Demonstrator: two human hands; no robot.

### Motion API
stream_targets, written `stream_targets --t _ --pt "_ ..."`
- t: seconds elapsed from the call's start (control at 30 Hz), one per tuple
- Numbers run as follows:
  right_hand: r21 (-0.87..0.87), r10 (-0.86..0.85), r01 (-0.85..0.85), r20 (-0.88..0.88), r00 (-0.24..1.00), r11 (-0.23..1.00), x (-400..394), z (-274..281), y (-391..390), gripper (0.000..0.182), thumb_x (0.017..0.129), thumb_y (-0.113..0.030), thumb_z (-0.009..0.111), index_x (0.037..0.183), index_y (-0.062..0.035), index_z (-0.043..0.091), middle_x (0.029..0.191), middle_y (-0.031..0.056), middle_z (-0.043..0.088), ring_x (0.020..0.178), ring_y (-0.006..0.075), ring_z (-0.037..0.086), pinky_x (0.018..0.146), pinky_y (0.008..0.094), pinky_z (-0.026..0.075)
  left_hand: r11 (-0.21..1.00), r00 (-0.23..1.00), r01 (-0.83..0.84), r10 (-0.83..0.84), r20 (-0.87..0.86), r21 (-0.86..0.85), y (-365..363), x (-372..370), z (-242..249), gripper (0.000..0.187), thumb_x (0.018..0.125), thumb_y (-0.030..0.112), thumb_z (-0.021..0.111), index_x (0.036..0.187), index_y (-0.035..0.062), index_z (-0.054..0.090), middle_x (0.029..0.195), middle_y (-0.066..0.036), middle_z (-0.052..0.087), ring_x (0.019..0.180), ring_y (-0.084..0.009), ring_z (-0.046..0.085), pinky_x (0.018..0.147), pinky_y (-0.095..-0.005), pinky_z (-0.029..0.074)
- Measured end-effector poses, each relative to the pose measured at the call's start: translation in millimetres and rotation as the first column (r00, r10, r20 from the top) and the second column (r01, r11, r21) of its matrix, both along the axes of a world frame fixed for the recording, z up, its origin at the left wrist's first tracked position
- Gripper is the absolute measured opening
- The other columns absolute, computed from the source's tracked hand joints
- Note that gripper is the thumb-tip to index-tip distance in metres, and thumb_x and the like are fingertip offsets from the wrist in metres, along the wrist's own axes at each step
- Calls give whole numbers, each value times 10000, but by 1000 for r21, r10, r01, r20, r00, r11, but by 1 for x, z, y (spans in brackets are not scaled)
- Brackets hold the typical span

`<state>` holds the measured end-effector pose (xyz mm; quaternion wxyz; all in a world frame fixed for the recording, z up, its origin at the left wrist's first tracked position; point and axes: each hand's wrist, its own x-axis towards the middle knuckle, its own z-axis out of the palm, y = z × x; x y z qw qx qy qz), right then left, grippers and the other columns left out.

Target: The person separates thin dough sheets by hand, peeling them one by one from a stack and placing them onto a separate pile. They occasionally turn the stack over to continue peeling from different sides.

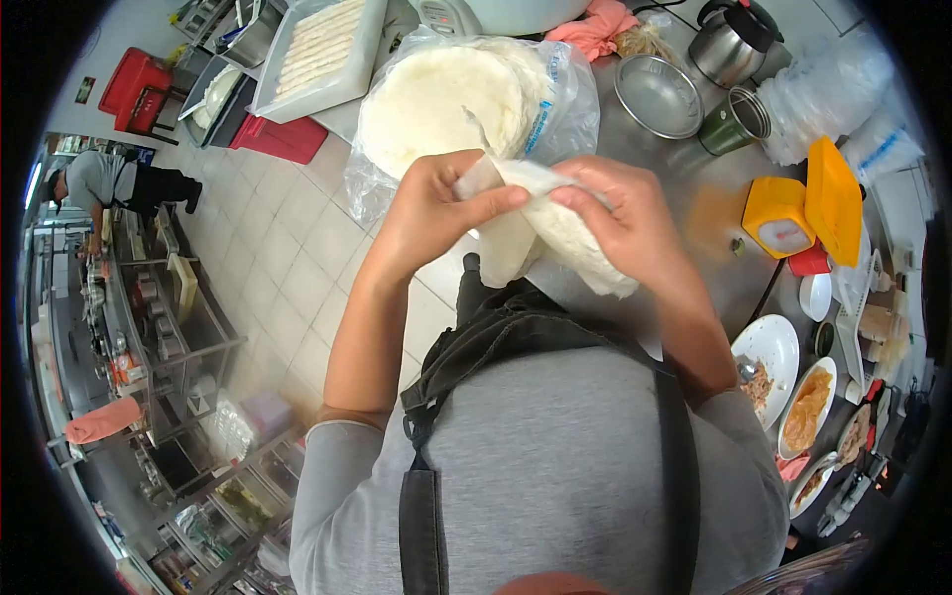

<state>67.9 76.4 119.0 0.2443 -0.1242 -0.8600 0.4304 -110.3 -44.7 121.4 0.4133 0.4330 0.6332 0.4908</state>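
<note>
My left hand point(436, 210) pinches the edge of a thin white round wrapper sheet point(508, 238), which looks like a spring roll skin. Beside it, my right hand point(627, 213) grips a thicker, drooping bundle of the same wrappers point(575, 250). The sheet stretches between both hands and appears partly separated from the bundle. Just beyond my hands lies a wide stack of round wrappers point(436, 104) on an opened clear plastic bag point(575, 109) with blue print.
A tray of rolled pieces point(322, 48) stands at the back left. Farther right are a metal sieve point(658, 96), a green cup point(735, 121), a yellow scale point(778, 213) and plates of food point(778, 342). Another person point(104, 183) stands by shelving at the far left.
</note>
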Motion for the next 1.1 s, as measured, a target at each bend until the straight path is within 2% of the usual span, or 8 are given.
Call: stream_targets --t 0.17,0.3,0.4,0.57,0.7,0.83,1.03,1.1 --pt "-481 -34 47 35 999 875 15 -5 13 204 868 -176 632 984 -11 599 838 82 639 747 146 582 683 299 462 999 977 -34 29 211 21 -8 -2 7 195 799 76 699 959 -30 664 857 -27 670 785 -77 582 711 -247 481" --pt "-181 26 5 168 985 983 5 5 6 259 834 -181 677 998 -4 581 844 82 637 782 121 572 713 280 457 984 979 152 -137 -149 89 0 14 -13 147 816 44 665 937 -36 647 898 -7 630 812 -58 558 697 -217 459" --pt "-148 -20 24 26 999 989 -3 -6 8 289 804 -172 717 990 -2 573 847 2 608 793 57 520 721 237 448 980 984 163 -153 -91 115 -3 15 -12 163 815 47 671 953 -35 647 904 0 622 814 -63 559 692 -223 465" --pt "-505 -62 79 51 997 860 10 -8 18 242 824 -142 690 1014 -9 621 858 5 646 803 64 553 747 242 458 993 949 -108 92 301 38 -25 -4 -8 276 748 10 715 1008 -39 639 873 -34 666 787 -99 613 754 -235 487" --pt "-630 2 8 15 1000 777 8 -5 9 221 845 -129 660 1029 -9 637 863 45 675 798 83 579 747 268 476 994 973 -106 105 206 -8 -26 -8 -20 319 734 56 753 1015 -37 635 886 -42 667 805 -111 616 772 -249 487" --pt "-289 44 -45 -9 999 956 -1 -7 -7 208 852 -126 647 1005 15 638 927 90 693 815 122 613 741 281 480 993 997 -67 62 51 102 -13 4 -5 307 731 100 782 971 -30 642 869 -32 656 789 -93 594 738 -245 482" --pt "-479 -141 158 71 987 864 17 -1 7 241 822 -148 682 986 17 622 846 76 662 776 141 611 714 268 478 1000 995 14 -14 104 -1 -14 -1 6 196 793 98 723 925 -35 667 858 -40 663 820 -89 591 703 -234 483" --pt "-305 -59 91 112 992 948 20 1 17 262 812 -163 694 985 18 616 831 68 654 757 132 602 699 266 476 999 992 27 -31 126 34 -14 5 3 165 812 81 692 927 -34 662 837 -21 650 793 -74 570 669 -224 465"
